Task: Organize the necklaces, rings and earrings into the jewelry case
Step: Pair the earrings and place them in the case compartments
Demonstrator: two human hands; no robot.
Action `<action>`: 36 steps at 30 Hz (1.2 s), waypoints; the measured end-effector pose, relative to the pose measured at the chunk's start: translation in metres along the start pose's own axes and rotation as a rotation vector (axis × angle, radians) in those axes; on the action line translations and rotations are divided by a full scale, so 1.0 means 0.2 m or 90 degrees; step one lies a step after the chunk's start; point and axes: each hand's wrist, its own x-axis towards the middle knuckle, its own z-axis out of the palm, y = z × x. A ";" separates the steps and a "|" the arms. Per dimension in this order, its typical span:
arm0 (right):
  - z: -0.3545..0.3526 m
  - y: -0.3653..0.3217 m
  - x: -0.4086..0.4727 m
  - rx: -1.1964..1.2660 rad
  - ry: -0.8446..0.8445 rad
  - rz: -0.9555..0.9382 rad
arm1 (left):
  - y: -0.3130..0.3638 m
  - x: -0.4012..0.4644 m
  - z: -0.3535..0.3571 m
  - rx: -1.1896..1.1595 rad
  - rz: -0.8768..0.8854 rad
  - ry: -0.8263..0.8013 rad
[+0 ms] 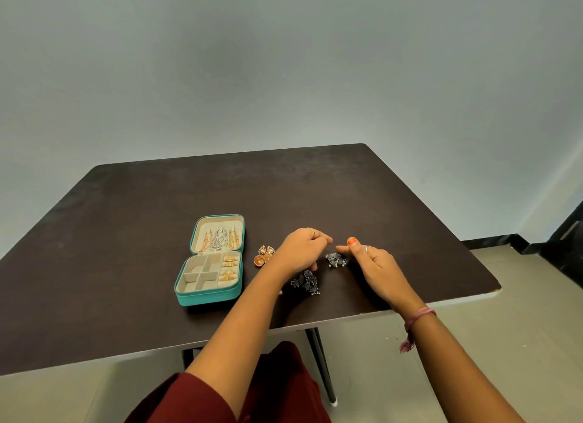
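Oxidised-metal earrings (337, 260), right of the jewelry case (209, 277), look light, snag-prone; left hand (299, 251) and right hand (370, 262) fingers curl nearby, grip indeterminate.

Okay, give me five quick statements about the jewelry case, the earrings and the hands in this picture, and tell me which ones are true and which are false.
1. The jewelry case lies open on the table. True.
2. Necklaces hang in the case lid. True.
3. The gold earrings are inside the case. False: they lie on the table just right of it.
4. Gold rings sit in the right-hand slots of the case's lower half. True.
5. Both hands rest on the case. False: the left hand and the right hand are to its right, over the dark earrings.
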 end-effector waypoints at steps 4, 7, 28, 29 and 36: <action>0.00 0.00 -0.01 0.047 0.000 0.003 | 0.02 -0.01 -0.05 -0.007 0.003 0.014; 0.00 0.01 -0.01 0.099 0.013 0.012 | 0.02 -0.03 -0.11 -0.033 0.005 0.036; 0.04 -0.24 0.10 0.026 0.048 -0.096 | -0.16 -0.14 -0.53 -0.023 -0.004 0.126; 0.05 -0.27 0.11 0.017 0.048 -0.100 | -0.17 -0.13 -0.54 -0.012 -0.007 0.123; 0.20 -0.39 0.20 -0.160 -0.054 -0.053 | -0.21 -0.08 -0.58 0.133 -0.036 0.058</action>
